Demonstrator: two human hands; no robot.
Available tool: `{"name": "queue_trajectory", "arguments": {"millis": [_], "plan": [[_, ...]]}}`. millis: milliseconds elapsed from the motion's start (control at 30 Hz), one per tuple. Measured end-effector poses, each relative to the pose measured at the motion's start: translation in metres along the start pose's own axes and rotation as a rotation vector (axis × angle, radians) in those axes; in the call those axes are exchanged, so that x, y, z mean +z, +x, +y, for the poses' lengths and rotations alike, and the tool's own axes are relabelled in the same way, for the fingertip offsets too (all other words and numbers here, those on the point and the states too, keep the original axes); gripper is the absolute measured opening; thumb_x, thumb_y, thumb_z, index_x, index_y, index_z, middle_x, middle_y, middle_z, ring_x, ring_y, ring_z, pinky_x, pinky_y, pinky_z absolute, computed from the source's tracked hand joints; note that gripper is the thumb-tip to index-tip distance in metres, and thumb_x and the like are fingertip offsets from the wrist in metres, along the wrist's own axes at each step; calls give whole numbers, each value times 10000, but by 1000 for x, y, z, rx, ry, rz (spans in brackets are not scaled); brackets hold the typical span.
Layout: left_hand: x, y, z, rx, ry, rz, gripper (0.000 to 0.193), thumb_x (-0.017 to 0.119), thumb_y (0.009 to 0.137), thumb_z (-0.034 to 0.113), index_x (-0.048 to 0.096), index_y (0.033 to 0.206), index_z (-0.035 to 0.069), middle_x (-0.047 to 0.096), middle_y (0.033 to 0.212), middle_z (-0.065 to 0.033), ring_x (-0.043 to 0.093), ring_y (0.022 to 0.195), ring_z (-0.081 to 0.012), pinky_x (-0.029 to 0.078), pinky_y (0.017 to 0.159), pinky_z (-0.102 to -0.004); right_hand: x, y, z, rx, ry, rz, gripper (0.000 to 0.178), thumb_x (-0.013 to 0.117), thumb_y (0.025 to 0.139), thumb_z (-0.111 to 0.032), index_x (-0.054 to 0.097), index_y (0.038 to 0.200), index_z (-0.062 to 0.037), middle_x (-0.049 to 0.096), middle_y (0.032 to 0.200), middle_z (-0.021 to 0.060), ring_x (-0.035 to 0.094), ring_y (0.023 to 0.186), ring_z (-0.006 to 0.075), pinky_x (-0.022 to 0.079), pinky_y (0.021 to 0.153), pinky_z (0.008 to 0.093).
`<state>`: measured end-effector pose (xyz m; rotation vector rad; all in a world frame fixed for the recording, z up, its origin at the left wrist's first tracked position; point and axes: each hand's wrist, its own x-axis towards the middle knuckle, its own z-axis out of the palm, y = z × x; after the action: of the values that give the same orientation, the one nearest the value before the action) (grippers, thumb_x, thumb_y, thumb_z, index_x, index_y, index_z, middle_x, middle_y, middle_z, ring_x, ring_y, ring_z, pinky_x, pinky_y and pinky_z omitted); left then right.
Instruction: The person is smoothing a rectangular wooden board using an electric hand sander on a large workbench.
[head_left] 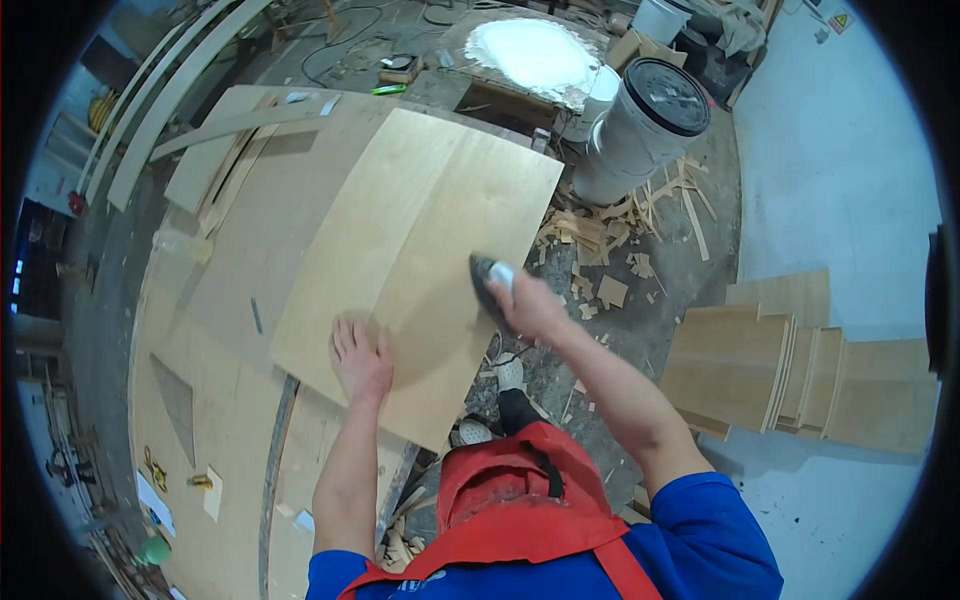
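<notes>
Lying across the broad, pale wooden surface, a smooth, light-yellow rectangular wood panel sits in the middle of the scene, its right side apparently reaching out over the floor. On it, close to the right edge, is a dark-soled iron with a white handle, its tip pointing far and left. If the sole is hot, lingering in one spot could scorch the face; a hard push near the overhanging edge could tip or shift the panel, and the dark cord dangling at the near right could snag. The person's right hand, slightly blurred, has its fingers closed around the handle, above the panel. The left hand rests on the panel's near left part, fingers spread and holding nothing. Farther right stand a grey drum with a black lid, scattered wood offcuts and stacked tan panels.
</notes>
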<state>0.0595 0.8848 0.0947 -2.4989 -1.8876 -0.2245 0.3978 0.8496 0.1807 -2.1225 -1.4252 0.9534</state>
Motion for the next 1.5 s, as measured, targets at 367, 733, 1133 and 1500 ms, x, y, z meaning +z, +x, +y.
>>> {"name": "queue_trajectory", "arguments": {"millis": [367, 733, 1133, 1500], "plan": [[10, 19, 11, -21, -49, 9, 646, 551, 993, 393, 410, 1513, 37, 361, 1595, -221, 287, 1509, -397, 229, 1243, -530, -137, 249, 113, 105, 154, 441, 515, 494, 1050, -457, 670, 944, 16, 683, 798, 238, 717, 787, 361, 549, 709, 473], [9, 18, 9, 13, -30, 5, 665, 515, 996, 369, 375, 1521, -15, 315, 1609, -257, 263, 1513, -432, 203, 1234, -568, -84, 147, 76, -151, 197, 429, 395, 520, 1061, -389, 643, 998, -19, 691, 772, 167, 703, 729, 323, 539, 667, 414], [6, 13, 6, 10, -74, -4, 673, 577, 954, 339, 398, 1494, -20, 337, 1580, -278, 252, 1507, -453, 201, 1232, -584, -80, 147, 135, 418, 1907, 159, 498, 546, 1015, -598, 458, 804, -156, 325, 603, -77, 301, 447, 43, 245, 374, 231], [17, 11, -1, 27, -186, 128, 676, 608, 918, 388, 457, 1424, -34, 396, 1517, -302, 269, 1489, -450, 180, 1224, -604, 117, -113, 59, 375, 2065, 40, 492, 532, 1031, -573, 504, 837, -122, 395, 625, -60, 313, 420, 30, 260, 323, 188]]}}
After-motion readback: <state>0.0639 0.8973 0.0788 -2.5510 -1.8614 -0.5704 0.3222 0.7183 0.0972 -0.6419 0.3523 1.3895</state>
